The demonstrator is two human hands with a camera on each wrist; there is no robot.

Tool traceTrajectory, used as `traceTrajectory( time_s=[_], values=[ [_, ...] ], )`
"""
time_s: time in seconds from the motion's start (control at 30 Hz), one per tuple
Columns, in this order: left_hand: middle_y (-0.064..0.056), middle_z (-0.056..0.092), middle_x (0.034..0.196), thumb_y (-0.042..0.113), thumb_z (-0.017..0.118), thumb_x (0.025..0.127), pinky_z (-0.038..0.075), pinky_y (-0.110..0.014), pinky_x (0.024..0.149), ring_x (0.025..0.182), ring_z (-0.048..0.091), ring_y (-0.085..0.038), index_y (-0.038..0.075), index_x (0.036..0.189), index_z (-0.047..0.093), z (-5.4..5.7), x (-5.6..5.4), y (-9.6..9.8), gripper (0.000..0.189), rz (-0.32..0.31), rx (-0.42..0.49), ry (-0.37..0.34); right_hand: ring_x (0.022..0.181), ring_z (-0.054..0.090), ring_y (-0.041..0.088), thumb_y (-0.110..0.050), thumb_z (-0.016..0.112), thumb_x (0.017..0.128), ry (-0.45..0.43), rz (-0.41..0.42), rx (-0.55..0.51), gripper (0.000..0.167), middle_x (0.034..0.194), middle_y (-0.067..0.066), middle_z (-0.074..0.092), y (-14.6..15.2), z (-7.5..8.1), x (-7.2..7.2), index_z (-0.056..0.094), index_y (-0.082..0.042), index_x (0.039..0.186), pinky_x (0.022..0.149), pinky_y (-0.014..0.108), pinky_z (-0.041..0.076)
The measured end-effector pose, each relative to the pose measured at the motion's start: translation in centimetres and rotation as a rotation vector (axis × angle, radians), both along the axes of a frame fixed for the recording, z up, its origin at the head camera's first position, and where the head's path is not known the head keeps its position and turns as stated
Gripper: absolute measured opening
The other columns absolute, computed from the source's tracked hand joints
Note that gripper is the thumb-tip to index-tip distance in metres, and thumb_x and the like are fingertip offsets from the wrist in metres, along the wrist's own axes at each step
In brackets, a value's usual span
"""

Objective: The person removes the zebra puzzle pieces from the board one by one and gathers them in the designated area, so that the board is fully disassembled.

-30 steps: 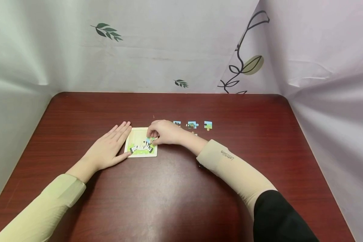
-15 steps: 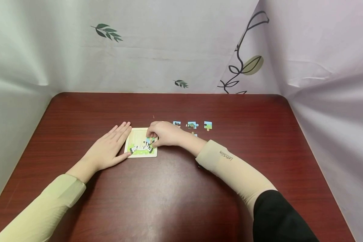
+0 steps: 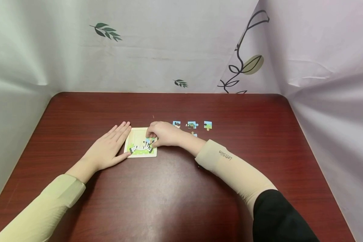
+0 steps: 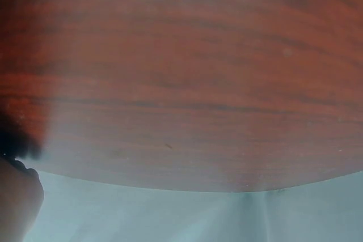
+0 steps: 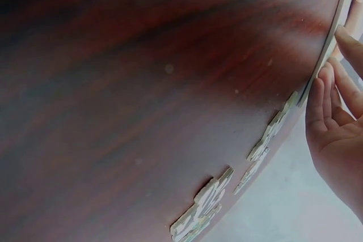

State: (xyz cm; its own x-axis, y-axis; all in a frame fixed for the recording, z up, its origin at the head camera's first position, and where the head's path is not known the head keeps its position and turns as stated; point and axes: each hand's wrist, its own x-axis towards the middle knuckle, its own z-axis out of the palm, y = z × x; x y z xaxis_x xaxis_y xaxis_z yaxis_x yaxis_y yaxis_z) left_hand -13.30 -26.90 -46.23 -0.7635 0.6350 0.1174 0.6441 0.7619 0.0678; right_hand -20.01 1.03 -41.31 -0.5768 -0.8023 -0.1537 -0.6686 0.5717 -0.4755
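In the head view a pale wooden puzzle tray point(image 3: 136, 137) lies on the table, its lower part filled with joined pieces showing a zebra's legs and body point(image 3: 140, 147) on green grass. My left hand point(image 3: 107, 149) rests flat along the tray's left edge, fingers straight and thumb at the lower left corner. With thumb and fingers my right hand point(image 3: 167, 133) pinches a small blue and green puzzle piece point(image 3: 149, 139) at the right side of the tray, just above the zebra. The fingers partly cover that piece. Seen from the right wrist, the fingertips point(image 5: 340, 33) are right at the tray's edge.
Several loose puzzle pieces lie right of the tray: a zebra-head piece point(image 3: 176, 124), a tree piece point(image 3: 192, 125) and a blue-green one point(image 3: 208, 125). Another piece point(image 3: 195, 134) is partly hidden behind the right forearm. A pale patterned curtain point(image 3: 151, 50) encloses the dark red table point(image 3: 157, 195).
My right hand has shifted very slightly toward the near side, still pinching the piece over the tray. The left hand keeps its place at the tray's edge.
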Motion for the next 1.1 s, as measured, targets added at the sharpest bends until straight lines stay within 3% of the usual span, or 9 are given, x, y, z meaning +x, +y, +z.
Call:
traceTrajectory(
  time_s=[0.53, 1.1],
  values=[
    [-0.026, 0.03, 0.172, 0.049, 0.061, 0.101, 0.008, -0.037, 0.139, 0.162, 0.029, -0.04, -0.007, 0.164, 0.027, 0.2, -0.02, 0.09, 0.091, -0.014, 0.016, 0.004, 0.101, 0.063, 0.014, -0.018, 0.088, 0.087, 0.037, 0.013, -0.033, 0.031, 0.108, 0.002, 0.068, 0.0, 0.05, -0.05, 0.073, -0.012, 0.113, 0.095, 0.027, 0.053],
    [-0.027, 0.031, 0.171, 0.047, 0.063, 0.099, 0.01, -0.037, 0.139, 0.161, 0.031, -0.041, -0.008, 0.163, 0.029, 0.29, 0.05, 0.2, 0.091, -0.019, 0.024, 0.012, 0.098, 0.062, 0.014, -0.013, 0.085, 0.09, -0.034, -0.005, -0.06, 0.033, 0.108, 0.002, 0.067, -0.09, 0.17, 0.14, 0.07, -0.01, 0.12, 0.089, 0.026, 0.052]
  ],
)
